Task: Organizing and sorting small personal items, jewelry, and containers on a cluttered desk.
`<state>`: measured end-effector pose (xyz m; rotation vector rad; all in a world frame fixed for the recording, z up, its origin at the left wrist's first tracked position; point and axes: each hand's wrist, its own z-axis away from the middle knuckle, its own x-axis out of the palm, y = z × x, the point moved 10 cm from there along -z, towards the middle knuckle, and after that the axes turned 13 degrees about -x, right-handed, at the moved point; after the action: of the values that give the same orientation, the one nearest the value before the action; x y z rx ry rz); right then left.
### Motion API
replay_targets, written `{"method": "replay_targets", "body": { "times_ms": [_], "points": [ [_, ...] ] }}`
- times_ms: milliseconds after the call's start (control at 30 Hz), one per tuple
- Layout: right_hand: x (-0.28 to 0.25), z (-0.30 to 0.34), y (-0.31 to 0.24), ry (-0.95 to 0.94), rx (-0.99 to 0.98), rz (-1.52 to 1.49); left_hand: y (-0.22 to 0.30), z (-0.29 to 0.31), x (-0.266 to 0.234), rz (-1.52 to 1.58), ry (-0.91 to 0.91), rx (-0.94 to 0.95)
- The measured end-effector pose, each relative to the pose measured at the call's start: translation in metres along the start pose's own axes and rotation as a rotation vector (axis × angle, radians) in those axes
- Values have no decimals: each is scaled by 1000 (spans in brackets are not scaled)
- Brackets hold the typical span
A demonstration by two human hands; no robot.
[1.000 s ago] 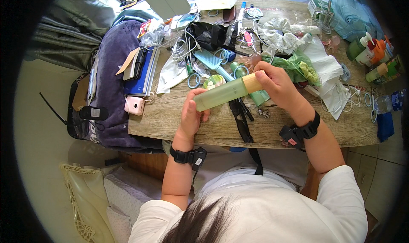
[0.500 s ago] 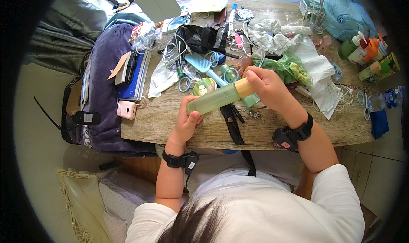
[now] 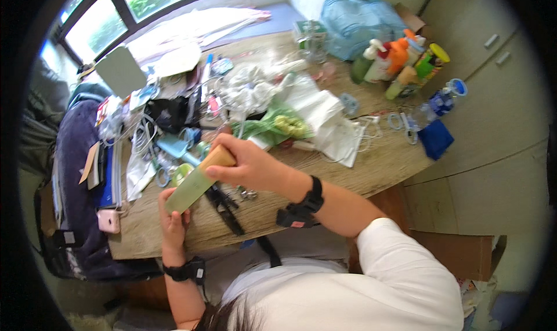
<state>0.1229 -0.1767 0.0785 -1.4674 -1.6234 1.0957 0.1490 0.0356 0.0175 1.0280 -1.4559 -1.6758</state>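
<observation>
A frosted pale-green bottle (image 3: 190, 190) with a wood-coloured cap is held tilted above the near left of the table, its cap end up and to the right. Around its lower end the fingers of my left hand (image 3: 174, 219) are closed. My right hand (image 3: 246, 167) grips the cap from above, thumb along its near side. Just beyond the bottle lie a round green-lidded tin (image 3: 181, 171) and a light blue comb (image 3: 176, 148). Under and beside my right hand are a black strap-like item (image 3: 225, 210) and some small metal pieces (image 3: 248, 194).
Clutter covers the wooden table (image 3: 290, 183): a white scrunchie (image 3: 248, 88), a green plastic bag (image 3: 272, 122) and white tissue (image 3: 325, 119). Pump bottles (image 3: 377, 64), a water bottle (image 3: 435, 107) and a blue bag (image 3: 360, 26) stand at the right. A pink power bank (image 3: 109, 221) sits near left.
The view has swung to the right, so the table and my hands appear farther left. Both hands still hold the bottle, its cap on, now tilted more steeply.
</observation>
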Motion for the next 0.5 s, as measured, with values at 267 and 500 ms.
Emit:
{"method": "replay_targets", "body": {
  "times_ms": [267, 500],
  "points": [
    [-102, 22, -75, 388, -163, 362, 11, -2, 10, 43, -44, 78],
    [-231, 68, -125, 556, -32, 831, 1, -1, 6, 74, -84, 66]
  ]
}}
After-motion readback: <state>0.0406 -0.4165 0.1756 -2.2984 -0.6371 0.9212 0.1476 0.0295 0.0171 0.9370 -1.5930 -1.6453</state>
